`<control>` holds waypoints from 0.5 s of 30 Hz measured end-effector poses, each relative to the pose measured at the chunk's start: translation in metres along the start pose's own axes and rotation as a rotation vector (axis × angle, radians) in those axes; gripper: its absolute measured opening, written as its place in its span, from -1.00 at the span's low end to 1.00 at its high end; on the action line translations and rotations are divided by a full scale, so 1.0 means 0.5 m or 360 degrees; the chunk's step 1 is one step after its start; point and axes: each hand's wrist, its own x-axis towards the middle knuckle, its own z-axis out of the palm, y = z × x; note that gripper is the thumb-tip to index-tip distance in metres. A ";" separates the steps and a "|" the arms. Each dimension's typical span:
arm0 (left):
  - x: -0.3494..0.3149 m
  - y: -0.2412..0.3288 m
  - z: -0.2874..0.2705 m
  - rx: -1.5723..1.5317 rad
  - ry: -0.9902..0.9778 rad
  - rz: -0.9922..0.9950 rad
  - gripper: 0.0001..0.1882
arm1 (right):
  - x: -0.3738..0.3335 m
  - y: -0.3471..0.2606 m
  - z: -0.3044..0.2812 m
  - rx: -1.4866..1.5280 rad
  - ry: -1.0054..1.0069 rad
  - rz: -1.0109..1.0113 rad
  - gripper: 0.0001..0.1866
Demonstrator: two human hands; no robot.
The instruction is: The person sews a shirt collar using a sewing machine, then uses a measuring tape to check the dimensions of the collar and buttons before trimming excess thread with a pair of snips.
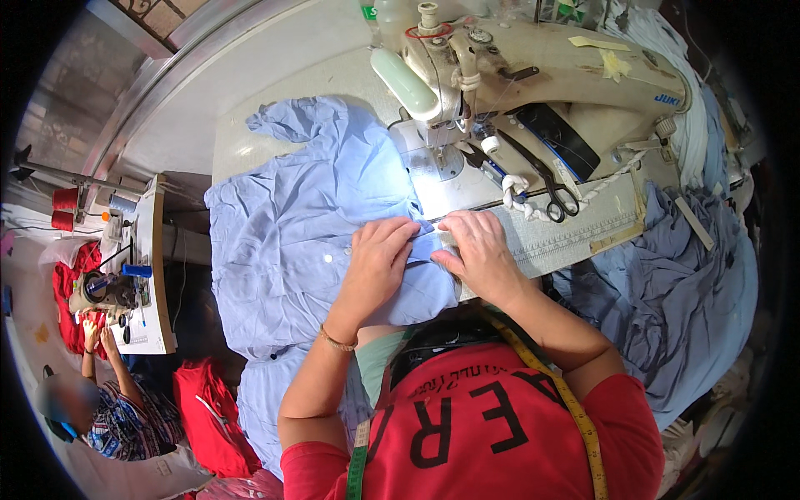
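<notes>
Pinching closed, left hand (385, 252) grips a blue garment (283, 212).
Right hand (481, 250) curls half-open, hold unclear; sewing machine (554, 71) stands far right.

A hard white glow beneath the sewing machine head (442, 92) blows out the metal around the needle plate (442, 165) and brightens the nearest edge of the pale blue garment (283, 217), whose folds carry soft shadows. Deep gloom lies under the co-worker's sewing table (158, 292), and the heaped grey-blue cloth (667, 275) is dimmer than the middle. Fisheye distortion bows the metal rail (133, 108) toward a black circular rim, where detail softens, and a smeared patch masks the co-worker's head (68, 404)
</notes>
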 end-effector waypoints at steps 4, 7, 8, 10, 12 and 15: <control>0.025 -0.011 0.005 -0.0063 -0.0065 -0.0025 -0.79 | 0.001 -0.002 -0.002 -0.0027 -0.0027 0.0028 -0.49; 0.045 -0.023 0.007 -0.0088 -0.0108 0.0003 -0.84 | 0.001 -0.002 -0.002 -0.0032 0.0018 0.0008 -0.48; 0.049 -0.027 0.011 -0.0094 -0.0119 0.0025 -0.85 | 0.003 -0.002 -0.004 -0.0045 0.0010 -0.0013 -0.49; 0.050 -0.033 0.015 -0.0119 -0.0109 0.0020 -0.86 | 0.007 -0.005 -0.007 -0.0070 -0.0008 -0.0058 -0.50; 0.051 -0.033 0.017 -0.0137 -0.0110 0.0011 -0.86 | 0.006 -0.003 -0.003 -0.0057 -0.0010 -0.0058 -0.55; 0.046 -0.025 0.009 -0.0103 -0.0084 0.0015 -0.83 | 0.004 0.000 0.003 -0.0044 -0.0031 -0.0065 -0.61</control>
